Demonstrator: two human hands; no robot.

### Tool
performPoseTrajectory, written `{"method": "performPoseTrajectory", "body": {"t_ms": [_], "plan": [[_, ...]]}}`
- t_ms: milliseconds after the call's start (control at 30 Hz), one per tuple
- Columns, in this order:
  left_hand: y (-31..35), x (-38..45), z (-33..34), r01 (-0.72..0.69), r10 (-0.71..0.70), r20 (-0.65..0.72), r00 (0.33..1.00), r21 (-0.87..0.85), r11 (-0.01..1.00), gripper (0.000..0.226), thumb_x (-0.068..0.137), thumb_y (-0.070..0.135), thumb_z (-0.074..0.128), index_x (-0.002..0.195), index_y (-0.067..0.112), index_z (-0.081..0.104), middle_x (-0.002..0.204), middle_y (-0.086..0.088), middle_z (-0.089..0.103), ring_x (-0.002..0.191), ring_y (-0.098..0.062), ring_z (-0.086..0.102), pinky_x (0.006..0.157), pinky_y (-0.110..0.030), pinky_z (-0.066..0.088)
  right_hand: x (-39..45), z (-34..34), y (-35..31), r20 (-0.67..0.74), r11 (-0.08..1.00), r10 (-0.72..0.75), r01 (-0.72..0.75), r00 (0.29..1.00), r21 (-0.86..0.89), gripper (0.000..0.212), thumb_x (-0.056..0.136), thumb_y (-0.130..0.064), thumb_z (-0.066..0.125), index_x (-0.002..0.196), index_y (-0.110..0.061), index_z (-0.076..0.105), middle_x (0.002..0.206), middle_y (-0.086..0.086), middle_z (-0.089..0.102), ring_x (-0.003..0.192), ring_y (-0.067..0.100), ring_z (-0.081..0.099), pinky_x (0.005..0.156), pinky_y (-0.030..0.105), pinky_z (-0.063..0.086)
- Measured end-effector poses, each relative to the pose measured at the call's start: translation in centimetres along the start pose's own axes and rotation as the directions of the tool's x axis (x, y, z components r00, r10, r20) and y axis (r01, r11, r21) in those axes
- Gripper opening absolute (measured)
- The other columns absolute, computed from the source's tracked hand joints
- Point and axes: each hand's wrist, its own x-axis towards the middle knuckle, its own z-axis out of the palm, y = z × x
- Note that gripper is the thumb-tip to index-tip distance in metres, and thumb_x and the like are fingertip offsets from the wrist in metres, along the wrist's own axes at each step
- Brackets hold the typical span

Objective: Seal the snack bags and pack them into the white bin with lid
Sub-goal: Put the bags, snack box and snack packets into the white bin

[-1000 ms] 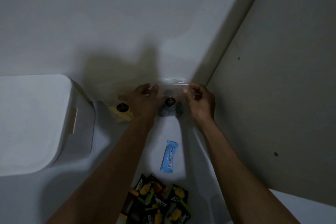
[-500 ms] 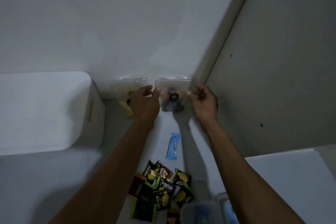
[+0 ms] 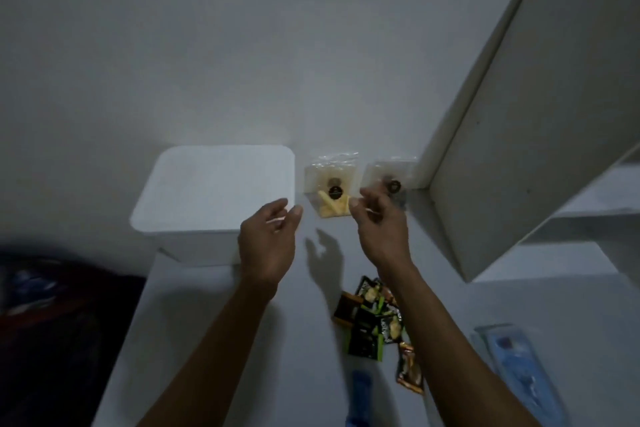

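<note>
Looking down, I see both hands hovering empty over the table (image 3: 214, 305), the left hand (image 3: 268, 241) and right hand (image 3: 379, 230) with fingers loosely spread, gripping nothing. Two clear snack bags stand against the wall at frame centre: the yellow-filled bag (image 3: 330, 189) just right of the white bin (image 3: 216, 198), whose lid is on, and the darker bag (image 3: 391, 177) partly behind my right hand. I judge them light, crinkly and slippery; I'd pinch the flat top strip, not the brittle contents.
</note>
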Motion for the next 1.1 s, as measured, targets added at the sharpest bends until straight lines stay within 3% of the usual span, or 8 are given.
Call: {"method": "performPoseTrajectory", "body": {"t_ms": [100, 200, 333, 433, 500, 733, 867, 1100], "plan": [[-2.5, -1.7, -7.2, 0.011, -0.009, -0.064, 0.998, 0.027, 1.000, 0.033, 0.086, 0.031, 0.073, 0.115, 0.015, 0.071, 0.102, 0.001, 0.074, 0.088, -0.005, 0.068, 0.078, -0.016, 0.048, -5.1, 3.5, -0.3, 0.038, 0.999, -0.003, 0.004, 0.999, -0.048, 0.033, 0.093, -0.038, 0.063, 0.124, -0.026, 0.062, 0.106, -0.009, 0.065, 0.093, 0.002, 0.060, 0.080, 0.020, 0.048], [-4.8, -1.9, -12.9, 0.029, -0.020, -0.112, 0.994, 0.081, 0.996, 0.034, 0.085, 0.034, 0.073, 0.114, 0.017, 0.071, 0.102, -0.001, 0.074, 0.091, -0.012, 0.069, 0.090, -0.031, 0.054, -8.4, 6.5, -0.2, 0.059, 0.998, 0.020, -0.016, 0.998, -0.066, 0.034, 0.094, -0.038, 0.063, 0.125, -0.027, 0.061, 0.111, -0.006, 0.064, 0.092, 0.001, 0.059, 0.072, 0.013, 0.042], [-6.0, 0.4, -17.1, 0.001, 0.023, -0.171, 0.985, 0.139, 0.990, 0.037, 0.087, 0.030, 0.072, 0.119, 0.013, 0.068, 0.114, -0.007, 0.071, 0.103, -0.019, 0.066, 0.093, -0.032, 0.049, -9.2, 9.6, -0.7, 0.038, 0.995, 0.022, -0.018, 0.999, -0.095, 0.040, 0.093, -0.040, 0.063, 0.131, -0.028, 0.057, 0.123, -0.006, 0.062, 0.103, 0.009, 0.059, 0.080, 0.022, 0.043], [-6.4, 3.1, -18.2, -0.020, 0.056, -0.192, 0.980, 0.184, 0.983, 0.042, 0.087, 0.031, 0.072, 0.124, 0.013, 0.065, 0.126, -0.008, 0.063, 0.116, -0.023, 0.060, 0.101, -0.031, 0.043, -7.9, 11.2, -0.9, -0.001, 0.994, 0.031, -0.031, 1.000, -0.103, 0.048, 0.092, -0.043, 0.063, 0.136, -0.025, 0.053, 0.132, -0.003, 0.059, 0.112, 0.011, 0.056, 0.086, 0.027, 0.044], [-6.9, 5.5, -18.5, -0.042, 0.083, -0.202, 0.976, 0.199, 0.979, 0.045, 0.085, 0.035, 0.073, 0.125, 0.016, 0.064, 0.129, -0.009, 0.059, 0.120, -0.025, 0.057, 0.107, -0.040, 0.042, -6.4, 12.3, -0.8, -0.026, 0.992, 0.024, -0.027, 0.999, -0.120, 0.054, 0.092, -0.045, 0.062, 0.140, -0.024, 0.051, 0.137, 0.000, 0.056, 0.120, 0.014, 0.054, 0.091, 0.029, 0.043], [-10.0, 13.8, -18.6, -0.017, 0.071, -0.140, 0.988, 0.352, 0.936, 0.059, 0.085, 0.039, 0.072, 0.137, 0.016, 0.056, 0.144, -0.016, 0.047, 0.134, -0.032, 0.042, 0.110, -0.044, 0.036, -0.8, 16.3, 0.6, -0.041, 0.986, 0.029, -0.035, 0.999, -0.163, 0.060, 0.092, -0.044, 0.062, 0.146, -0.025, 0.043, 0.150, 0.000, 0.045, 0.137, 0.020, 0.042, 0.111, 0.047, 0.039], [-12.2, 17.0, -18.4, 0.000, 0.039, -0.084, 0.996, 0.416, 0.909, 0.062, 0.085, 0.039, 0.073, 0.137, 0.012, 0.055, 0.143, -0.022, 0.047, 0.133, -0.037, 0.043, 0.108, -0.044, 0.037, 1.5, 18.1, 1.7, -0.022, 0.977, 0.031, -0.034, 0.999, -0.212, 0.058, 0.095, -0.044, 0.059, 0.147, -0.027, 0.040, 0.154, -0.003, 0.039, 0.142, 0.018, 0.035, 0.115, 0.043, 0.034], [-13.5, 18.7, -18.2, 0.048, -0.002, -0.113, 0.994, 0.404, 0.914, 0.063, 0.084, 0.043, 0.071, 0.140, 0.021, 0.053, 0.150, -0.007, 0.044, 0.137, -0.025, 0.041, 0.113, -0.036, 0.031, 2.8, 19.4, 3.3, -0.044, 0.974, 0.050, -0.058, 0.998, -0.219, 0.063, 0.096, -0.039, 0.059, 0.152, -0.024, 0.035, 0.157, -0.003, 0.035, 0.143, 0.015, 0.033, 0.116, 0.038, 0.032]]}}
